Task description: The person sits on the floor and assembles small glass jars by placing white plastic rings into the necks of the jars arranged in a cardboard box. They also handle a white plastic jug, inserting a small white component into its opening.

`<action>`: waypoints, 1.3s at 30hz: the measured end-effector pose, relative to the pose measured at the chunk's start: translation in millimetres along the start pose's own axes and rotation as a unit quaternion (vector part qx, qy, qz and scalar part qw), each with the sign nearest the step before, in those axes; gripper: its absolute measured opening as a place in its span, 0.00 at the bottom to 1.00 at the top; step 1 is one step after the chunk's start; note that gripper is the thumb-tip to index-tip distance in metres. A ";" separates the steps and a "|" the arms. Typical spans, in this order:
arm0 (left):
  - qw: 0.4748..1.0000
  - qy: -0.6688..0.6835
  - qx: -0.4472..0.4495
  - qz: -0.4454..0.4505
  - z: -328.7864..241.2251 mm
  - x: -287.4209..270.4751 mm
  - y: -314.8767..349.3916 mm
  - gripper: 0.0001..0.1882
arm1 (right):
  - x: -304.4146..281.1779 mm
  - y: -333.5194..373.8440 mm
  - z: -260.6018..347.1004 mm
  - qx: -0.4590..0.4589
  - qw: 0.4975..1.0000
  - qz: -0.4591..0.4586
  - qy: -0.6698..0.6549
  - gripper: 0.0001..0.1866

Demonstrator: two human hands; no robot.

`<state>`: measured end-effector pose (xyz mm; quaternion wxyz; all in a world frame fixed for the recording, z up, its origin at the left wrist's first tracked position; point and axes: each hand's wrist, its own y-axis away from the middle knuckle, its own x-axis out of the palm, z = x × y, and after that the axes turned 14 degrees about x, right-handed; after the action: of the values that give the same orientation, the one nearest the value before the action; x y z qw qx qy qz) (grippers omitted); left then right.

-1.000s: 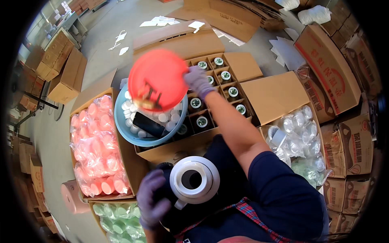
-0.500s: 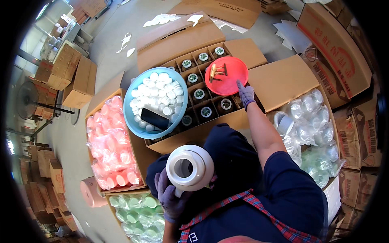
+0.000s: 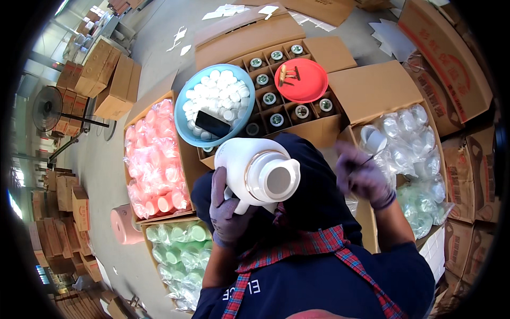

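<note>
My left hand (image 3: 229, 217), in a purple-grey glove, is closed round the handle of a white thermos jug (image 3: 255, 170). The jug lies tilted over my lap, its round mouth and spout facing me. Out to the right, my right hand (image 3: 364, 173), also gloved, is raised with its fingers drawn together near the clear-bagged parts. A thin dark sliver shows at its fingertips, but blur hides what it is. Ahead, a red round tray (image 3: 308, 85) holds small brass-coloured pieces. To its left, a light blue basin (image 3: 183, 119) is full of white caps (image 3: 218, 90), with a black phone (image 3: 212, 124) on top.
A divided carton (image 3: 313, 126) holding several capped bottles supports the basin and tray. Cartons of bagged pink cups (image 3: 159, 159) and green cups (image 3: 180, 250) stand at left. Bagged clear and white parts (image 3: 409, 138) fill a carton at right. A fan (image 3: 48, 108) stands far left.
My right hand has come back from the red tray toward me. The jug has risen and tipped, its mouth swinging right, with my left hand still on its handle.
</note>
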<state>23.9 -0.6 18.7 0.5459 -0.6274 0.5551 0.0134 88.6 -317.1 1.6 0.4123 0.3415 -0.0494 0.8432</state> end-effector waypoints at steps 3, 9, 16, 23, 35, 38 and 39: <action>0.999 0.028 0.015 0.023 -0.8 -6.8 -1.0 0.17 | 29.6 28.5 8.2 0.125 0.984 -0.015 0.122 0.15; 0.952 0.216 0.012 0.218 -3.7 -45.6 -11.1 0.21 | 24.0 57.7 32.5 0.174 0.962 -0.033 0.207 0.17; 0.780 0.459 -0.069 0.419 23.1 -15.0 -14.7 0.29 | -35.9 78.4 -5.8 0.079 0.987 -0.133 0.030 0.15; 0.853 0.429 -0.244 0.169 -26.6 16.4 -63.6 0.27 | 6.8 20.5 8.5 0.105 0.975 -0.011 0.195 0.15; 0.887 0.349 -0.298 0.044 -32.8 7.2 -72.6 0.24 | 39.3 -15.3 38.5 -0.226 0.589 -0.084 0.771 0.14; 0.927 0.234 -0.087 0.278 -6.9 -25.0 -37.9 0.25 | 14.6 6.6 45.1 -0.198 0.658 -0.059 0.724 0.14; 0.913 0.217 -0.062 0.339 -4.9 -24.0 -22.8 0.23 | 17.9 15.8 41.1 -0.178 0.695 -0.026 0.696 0.15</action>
<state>28.0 7.5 50.9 0.3345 -0.4213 0.8376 0.0956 91.5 -330.7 47.1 0.4037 -0.4215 0.1119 0.8042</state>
